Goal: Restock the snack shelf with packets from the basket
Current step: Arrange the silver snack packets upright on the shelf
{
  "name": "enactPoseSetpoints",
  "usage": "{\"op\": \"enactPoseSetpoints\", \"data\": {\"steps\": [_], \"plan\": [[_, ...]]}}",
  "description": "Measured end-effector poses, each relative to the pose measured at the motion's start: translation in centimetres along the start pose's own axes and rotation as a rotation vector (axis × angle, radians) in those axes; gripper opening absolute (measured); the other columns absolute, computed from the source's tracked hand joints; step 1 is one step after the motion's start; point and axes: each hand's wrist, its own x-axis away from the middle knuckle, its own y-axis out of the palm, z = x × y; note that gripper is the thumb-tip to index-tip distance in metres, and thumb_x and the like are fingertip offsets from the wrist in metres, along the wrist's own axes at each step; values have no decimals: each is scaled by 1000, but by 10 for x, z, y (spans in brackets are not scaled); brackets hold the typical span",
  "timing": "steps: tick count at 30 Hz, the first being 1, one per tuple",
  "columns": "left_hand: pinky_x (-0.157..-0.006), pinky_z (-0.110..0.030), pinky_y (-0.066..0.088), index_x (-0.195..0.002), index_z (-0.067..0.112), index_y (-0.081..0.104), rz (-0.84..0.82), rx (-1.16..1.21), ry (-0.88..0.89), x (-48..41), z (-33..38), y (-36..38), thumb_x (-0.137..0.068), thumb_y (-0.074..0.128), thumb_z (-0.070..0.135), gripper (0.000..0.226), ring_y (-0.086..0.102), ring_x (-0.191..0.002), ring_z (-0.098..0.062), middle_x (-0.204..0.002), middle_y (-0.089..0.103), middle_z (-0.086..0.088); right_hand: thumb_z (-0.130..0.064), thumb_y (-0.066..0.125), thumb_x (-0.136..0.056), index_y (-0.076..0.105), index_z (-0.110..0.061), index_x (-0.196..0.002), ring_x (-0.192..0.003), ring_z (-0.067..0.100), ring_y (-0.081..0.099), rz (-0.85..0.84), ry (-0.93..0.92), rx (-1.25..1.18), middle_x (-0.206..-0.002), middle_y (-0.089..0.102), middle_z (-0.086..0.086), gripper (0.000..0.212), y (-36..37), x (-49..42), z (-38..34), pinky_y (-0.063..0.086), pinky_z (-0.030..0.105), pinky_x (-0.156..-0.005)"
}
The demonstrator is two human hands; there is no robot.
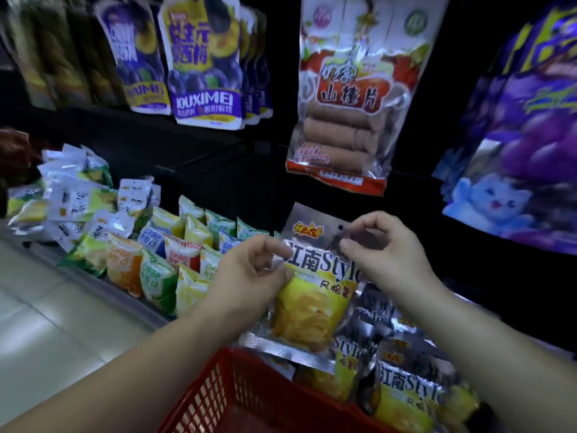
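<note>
A silver and yellow chip packet (312, 295) printed "Style" is held up in front of the dark shelf, above the red basket (224, 392). My left hand (249, 273) pinches its left edge between thumb and fingers. My right hand (384, 245) pinches its upper right part near the top. More packets of the same kind (406, 385) lie to the right of the basket and partly behind it; whether they rest in the basket or on the low shelf I cannot tell.
Small green, yellow and orange snack bags (175, 257) lie in rows on the low shelf at left. Purple plum bags (203, 64) hang above them. A hawthorn slice bag (346, 101) hangs centre, large purple bags (515, 151) at right. Tiled floor (46, 323) at lower left.
</note>
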Motion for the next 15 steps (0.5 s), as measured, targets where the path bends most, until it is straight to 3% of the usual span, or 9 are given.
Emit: {"op": "enactPoseSetpoints", "data": {"steps": [3,5,7,10,13,15], "plan": [[-53,-18,44,-109,28,71,38,-10,21,32,24,-3,-95,67,1,30,52,-54,-2,-76,67,14,-26,87,-81,70,-44,-113,-119,11,57,-107,167,-13,-136,49,-5,41,-11,41,-7,53,30,-92],[-49,-13,45,-115,28,69,59,33,2,53,31,2,-95,64,-3,37,51,-47,0,-80,68,19,-23,87,-82,68,-50,-119,-126,22,58,-209,310,-184,-141,53,-5,50,-10,69,-9,58,43,-90],[-53,-19,50,-117,32,70,45,66,-33,71,33,8,-95,64,-3,42,52,-49,-1,-76,70,16,-17,83,-85,69,-50,-119,-116,30,67,-215,361,-299,-128,68,3,49,-5,88,-11,59,43,-79],[-73,-31,62,-117,41,69,27,94,-58,84,28,16,-94,71,7,41,69,-77,-1,-99,72,28,-8,77,-90,70,-50,-114,-98,17,72,-88,327,-241,-112,74,-2,49,0,105,-12,61,39,-82],[-90,-37,61,-118,51,65,27,22,-29,89,29,16,-89,78,20,44,64,-118,-12,-128,67,15,-13,78,-90,63,-57,-122,-108,10,68,-86,229,-180,-125,69,-8,56,1,115,-15,59,40,-91],[-86,-51,61,-118,54,64,46,34,-16,87,29,14,-87,80,18,50,68,-108,-29,-122,70,-3,-18,79,-89,61,-56,-127,-121,10,64,-159,202,-223,-134,64,-14,56,-5,115,-16,56,43,-99]]}}
